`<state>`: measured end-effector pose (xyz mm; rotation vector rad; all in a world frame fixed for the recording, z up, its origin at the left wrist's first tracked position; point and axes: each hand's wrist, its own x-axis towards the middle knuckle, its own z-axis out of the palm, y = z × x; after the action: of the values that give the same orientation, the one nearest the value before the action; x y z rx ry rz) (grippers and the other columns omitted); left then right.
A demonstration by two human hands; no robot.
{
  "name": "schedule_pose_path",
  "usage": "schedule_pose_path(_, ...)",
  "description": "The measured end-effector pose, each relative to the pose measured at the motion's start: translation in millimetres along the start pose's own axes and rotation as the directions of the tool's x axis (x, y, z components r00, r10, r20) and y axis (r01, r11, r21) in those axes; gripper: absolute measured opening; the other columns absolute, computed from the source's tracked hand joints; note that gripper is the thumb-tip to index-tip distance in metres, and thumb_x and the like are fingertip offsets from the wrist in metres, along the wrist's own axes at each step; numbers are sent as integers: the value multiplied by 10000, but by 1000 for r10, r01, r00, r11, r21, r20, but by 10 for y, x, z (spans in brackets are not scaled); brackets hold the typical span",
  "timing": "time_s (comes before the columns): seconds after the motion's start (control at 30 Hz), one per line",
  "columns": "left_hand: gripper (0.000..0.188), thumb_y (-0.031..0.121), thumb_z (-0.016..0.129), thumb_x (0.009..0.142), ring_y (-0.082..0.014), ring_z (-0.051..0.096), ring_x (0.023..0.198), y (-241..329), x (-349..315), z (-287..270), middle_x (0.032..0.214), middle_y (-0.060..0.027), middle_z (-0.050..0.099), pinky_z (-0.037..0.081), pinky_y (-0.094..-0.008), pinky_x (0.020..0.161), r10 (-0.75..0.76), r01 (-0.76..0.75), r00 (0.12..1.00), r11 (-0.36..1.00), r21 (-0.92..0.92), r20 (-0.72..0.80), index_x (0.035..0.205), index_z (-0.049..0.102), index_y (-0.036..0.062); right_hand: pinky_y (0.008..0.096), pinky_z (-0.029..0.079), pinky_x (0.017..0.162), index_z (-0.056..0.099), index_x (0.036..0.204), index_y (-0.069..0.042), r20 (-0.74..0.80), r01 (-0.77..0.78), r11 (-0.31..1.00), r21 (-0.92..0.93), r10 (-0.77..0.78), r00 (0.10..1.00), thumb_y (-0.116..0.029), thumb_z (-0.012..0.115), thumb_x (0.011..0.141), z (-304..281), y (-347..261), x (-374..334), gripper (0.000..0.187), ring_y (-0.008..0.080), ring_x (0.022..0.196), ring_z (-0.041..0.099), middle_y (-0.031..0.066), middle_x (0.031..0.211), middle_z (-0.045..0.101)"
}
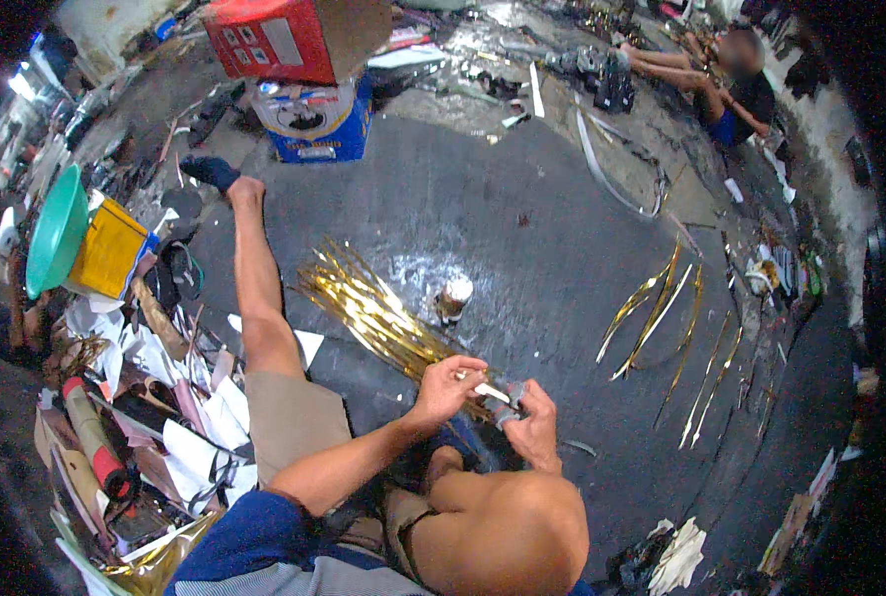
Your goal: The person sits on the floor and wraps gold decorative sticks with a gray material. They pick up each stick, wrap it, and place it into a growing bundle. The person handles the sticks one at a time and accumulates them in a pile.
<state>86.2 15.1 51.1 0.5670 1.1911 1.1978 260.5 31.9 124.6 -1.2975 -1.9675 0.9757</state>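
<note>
Between my two hands runs a short pale, shiny strip (491, 391). My left hand (445, 392) is closed, pinching the strip's left end between thumb and fingertips. At its right end my right hand (532, 425) is closed too, with grey wrapping or tape showing around the fingers. Whether it holds anything else is hidden. A bundle of long gold foil strips (373, 313) lies fanned out on the floor, its narrow end reaching under my left hand. Just beyond my hands a small open-looking can (453, 300) stands upright beside the bundle.
More gold strips (652, 308) lie spread at the right. Paper and leather-like scraps (195, 447) heap on the left, near a green basin (54, 233) and a yellow container (112, 248). A red box (269, 45) sits on a blue box (319, 124). Another person (726, 89) sits far right.
</note>
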Motion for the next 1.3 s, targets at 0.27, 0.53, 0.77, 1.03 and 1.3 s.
schedule_pose_path(0.27, 181, 60, 745, 851, -101, 652, 769, 620, -140, 23, 878, -65, 720, 525, -239, 677, 18, -30, 986, 997, -72, -165, 1012, 685, 1, 344, 495, 625, 726, 919, -64, -72, 12, 1000, -18, -13, 997, -105, 769, 693, -15, -312, 168, 234, 245, 686, 630, 94, 763, 616)
schedule_pose_path(0.53, 218, 83, 744, 857, -86, 629, 811, 829, -178, 169, 923, -31, 715, 513, -238, 750, 65, -69, 996, 996, -62, -53, 1065, 735, 18, 406, 514, 629, 706, 903, -51, -210, 121, 983, -141, -149, 966, -127, 790, 711, 55, -514, 272, 222, 313, 717, 652, 113, 811, 644)
schedule_pose_path(0.77, 139, 55, 735, 848, -99, 652, 761, 803, -178, 108, 871, -54, 719, 526, -246, 716, 118, -117, 984, 993, 10, -134, 972, 715, -5, 395, 505, 571, 681, 852, -35, -138, 322, 914, -248, -362, 922, -112, 794, 702, 19, -662, 287, 203, 297, 669, 630, 110, 770, 629)
schedule_pose_path(1.03, 180, 18, 616, 915, -158, 660, 921, 802, -253, 141, 1004, -84, 682, 562, -305, 836, -37, 66, 995, 941, -331, 93, 1088, 660, -4, 386, 484, 534, 679, 825, -39, -348, 240, 965, -109, -263, 900, -76, 768, 696, 42, -734, 285, 161, 294, 608, 611, 116, 715, 604)
schedule_pose_path(1.3, 79, 82, 645, 910, -64, 553, 581, 980, -269, 177, 809, -22, 661, 422, -187, 481, -108, 108, 994, 942, -319, 17, 971, 659, 33, 365, 443, 499, 685, 818, -17, -282, 366, 916, -165, -400, 872, -52, 771, 675, -35, -726, 319, 170, 279, 558, 572, 109, 659, 577)
